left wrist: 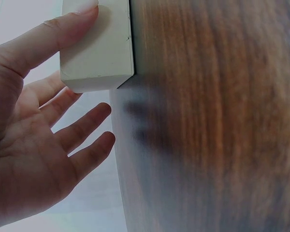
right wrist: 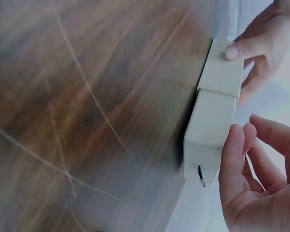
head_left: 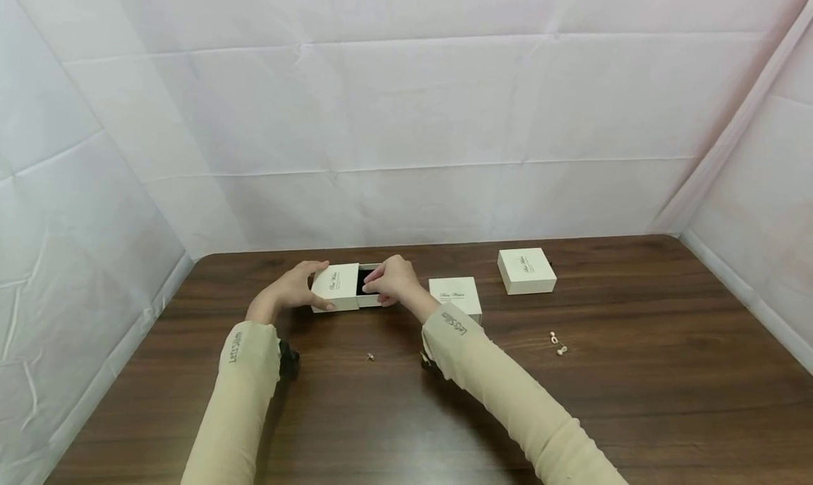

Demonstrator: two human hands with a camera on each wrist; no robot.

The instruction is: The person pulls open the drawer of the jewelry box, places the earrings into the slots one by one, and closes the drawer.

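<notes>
Sleeves (head_left: 483, 372), fingers (head_left: 381, 285) on half-open box (head_left: 336, 287)

1. A dark brown wooden table (head_left: 635, 400) carries everything.
2. A cream slide box (head_left: 336, 287) lies far left of centre, its drawer partly out.
3. A second cream box (head_left: 454, 296) lies just right of centre.
4. A third cream box (head_left: 526, 270) lies farther right.
5. Small earrings (head_left: 557, 344) lie near right; another tiny piece (head_left: 370, 356) lies near centre.
</notes>
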